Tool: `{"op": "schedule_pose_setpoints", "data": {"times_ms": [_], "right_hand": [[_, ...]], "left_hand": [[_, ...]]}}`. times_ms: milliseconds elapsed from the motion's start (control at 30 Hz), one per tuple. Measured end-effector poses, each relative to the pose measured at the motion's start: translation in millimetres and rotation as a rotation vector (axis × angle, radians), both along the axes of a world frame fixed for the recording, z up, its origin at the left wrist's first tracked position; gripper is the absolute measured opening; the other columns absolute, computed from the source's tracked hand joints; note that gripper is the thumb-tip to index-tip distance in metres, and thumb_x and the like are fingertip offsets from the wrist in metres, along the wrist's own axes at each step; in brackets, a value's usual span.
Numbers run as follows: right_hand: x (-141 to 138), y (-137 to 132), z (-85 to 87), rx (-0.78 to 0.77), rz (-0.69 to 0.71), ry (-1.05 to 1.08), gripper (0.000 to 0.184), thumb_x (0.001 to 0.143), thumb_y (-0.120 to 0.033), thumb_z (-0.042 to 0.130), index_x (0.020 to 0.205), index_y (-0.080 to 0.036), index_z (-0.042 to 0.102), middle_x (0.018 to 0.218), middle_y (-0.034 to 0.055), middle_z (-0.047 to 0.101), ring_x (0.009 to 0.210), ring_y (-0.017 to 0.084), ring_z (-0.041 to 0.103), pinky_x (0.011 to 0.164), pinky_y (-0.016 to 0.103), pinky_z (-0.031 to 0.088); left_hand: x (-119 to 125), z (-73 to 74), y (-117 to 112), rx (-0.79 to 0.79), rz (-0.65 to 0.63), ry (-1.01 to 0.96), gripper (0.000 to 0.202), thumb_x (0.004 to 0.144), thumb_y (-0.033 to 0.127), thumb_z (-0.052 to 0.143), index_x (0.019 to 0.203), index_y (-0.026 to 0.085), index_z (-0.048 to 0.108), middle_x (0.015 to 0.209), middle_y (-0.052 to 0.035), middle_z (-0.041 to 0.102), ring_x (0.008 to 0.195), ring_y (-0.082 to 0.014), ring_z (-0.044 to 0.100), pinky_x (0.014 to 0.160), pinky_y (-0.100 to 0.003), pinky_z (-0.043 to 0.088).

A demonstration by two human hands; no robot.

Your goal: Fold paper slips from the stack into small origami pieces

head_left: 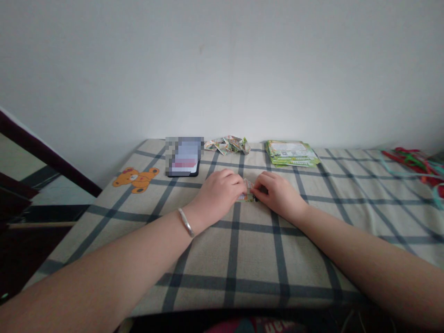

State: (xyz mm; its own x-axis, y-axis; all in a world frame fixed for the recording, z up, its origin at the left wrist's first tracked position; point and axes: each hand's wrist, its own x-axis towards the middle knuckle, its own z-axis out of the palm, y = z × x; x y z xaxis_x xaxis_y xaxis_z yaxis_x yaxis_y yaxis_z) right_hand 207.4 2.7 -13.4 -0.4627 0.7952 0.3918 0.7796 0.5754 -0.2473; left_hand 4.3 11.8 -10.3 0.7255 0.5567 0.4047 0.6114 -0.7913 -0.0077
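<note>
A small piece of printed paper (248, 193), coloured and seemingly folded, lies on the checked tablecloth (256, 259) between my hands. My left hand (222, 190), with a silver bangle on its wrist, has bent fingers closed over the paper's left side. From the other side, my right hand (277, 190) pinches its right edge between thumb and fingers. Much of the paper is hidden beneath the fingers. Just beyond it sits a bunch of folded printed paper pieces (229, 144). A stack of green printed sheets (289, 152) rests farther right.
A phone (187, 157), partly blurred, lies at the back left near an orange bear picture (136, 179) on the cloth. Tangled red and green strands (416, 164) lie at the far right. The white wall (236, 69) borders the table's back. A dark wooden bar (48, 152) slants at left.
</note>
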Motion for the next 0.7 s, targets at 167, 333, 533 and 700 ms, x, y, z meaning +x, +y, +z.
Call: {"op": "schedule_pose_setpoints", "data": {"times_ms": [167, 333, 533, 700], "right_hand": [[-1, 0, 0.2, 0.019, -0.023, -0.004, 0.017, 0.083, -0.013, 0.06, 0.07, -0.018, 0.051, 0.071, 0.0006, 0.053, 0.065, 0.013, 0.048, 0.06, 0.024, 0.035], [1, 0, 0.7, 0.047, 0.02, -0.029, 0.011, 0.086, -0.013, 0.057, 0.076, -0.017, 0.058, 0.077, 0.0035, 0.06, 0.072, 0.016, 0.053, 0.066, 0.027, 0.04], [10, -4, 4.4, 0.077, 0.189, -0.094, 0.023, 0.088, -0.01, 0.052, 0.095, -0.022, 0.07, 0.102, 0.0046, 0.069, 0.094, 0.019, 0.058, 0.082, 0.031, 0.046], [13, -10, 7.7, 0.095, 0.228, -0.189, 0.025, 0.088, -0.011, 0.051, 0.1, -0.022, 0.071, 0.109, 0.0044, 0.07, 0.095, 0.021, 0.059, 0.084, 0.035, 0.047]], "left_hand": [[-2, -0.5, -2, 0.113, -0.063, 0.076, 0.009, 0.09, 0.023, 0.059, 0.09, 0.02, 0.067, 0.09, -0.0034, 0.064, 0.1, -0.0211, 0.053, 0.083, -0.036, 0.045], [-6, 3.8, -5, 0.092, -0.081, 0.137, 0.012, 0.09, 0.021, 0.06, 0.098, 0.022, 0.068, 0.095, -0.0037, 0.065, 0.098, -0.0196, 0.055, 0.085, -0.035, 0.046], [-7, 5.3, -7, 0.068, -0.071, 0.11, 0.015, 0.09, 0.019, 0.056, 0.099, 0.021, 0.068, 0.098, -0.0042, 0.066, 0.099, -0.0204, 0.056, 0.088, -0.037, 0.046], [-8, 8.6, -10, 0.018, -0.073, 0.122, 0.018, 0.087, 0.015, 0.056, 0.099, 0.02, 0.068, 0.099, -0.0049, 0.066, 0.101, -0.0213, 0.056, 0.091, -0.038, 0.045]]}}
